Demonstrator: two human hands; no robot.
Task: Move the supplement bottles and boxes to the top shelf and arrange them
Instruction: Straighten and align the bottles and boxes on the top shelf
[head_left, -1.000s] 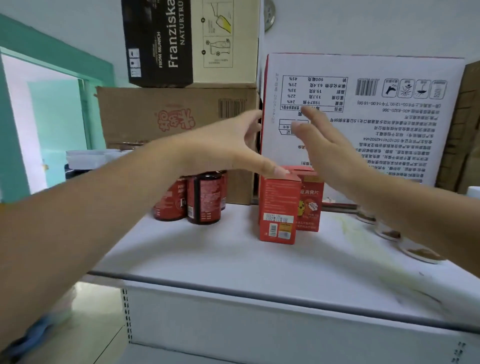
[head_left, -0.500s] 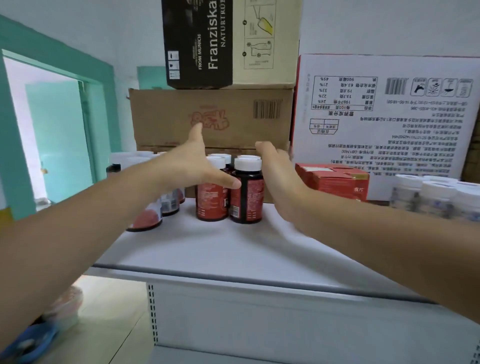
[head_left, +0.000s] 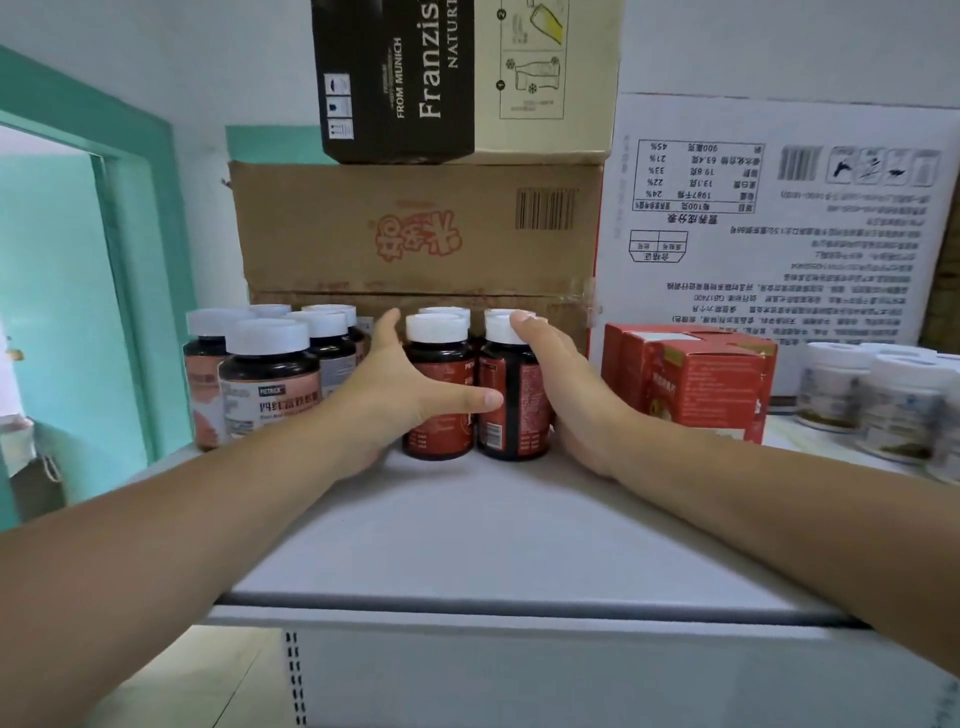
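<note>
Right, head view, looking down both forearms onto the top shelf (head_left: 493, 530), a pale flat board. Both hands are on the cluster of red-label bottles (head_left: 439, 371) in the middle of it: dark bottles with white caps, two at the near side and two more caps showing just behind them. The left hand (head_left: 387, 400) is spread wide, with the fingers straight and running up the left side of the cluster and the thumb stretched across the front of the near left bottle. The right hand (head_left: 563, 395) lies flat against the right side of the near right bottle, palm in, thumb tip resting on the edge of its white cap. So the cluster sits sandwiched between two flat hands, upright, bases on the shelf.

Just left of the left hand stands a bunch of pink-label bottles (head_left: 270, 387), also white-capped and packed close together. Just right of the right hand are the red boxes (head_left: 696, 384), upright and touching each other. Farther right, blurred, there are a few white jars (head_left: 883, 405).

At the far side a brown carton (head_left: 415, 228) runs behind the bottles, with a black and cream carton (head_left: 457, 78) stacked on it. A white carton (head_left: 779, 234) with upside-down print stands behind the boxes. Far left, a teal door frame (head_left: 140, 208).
</note>
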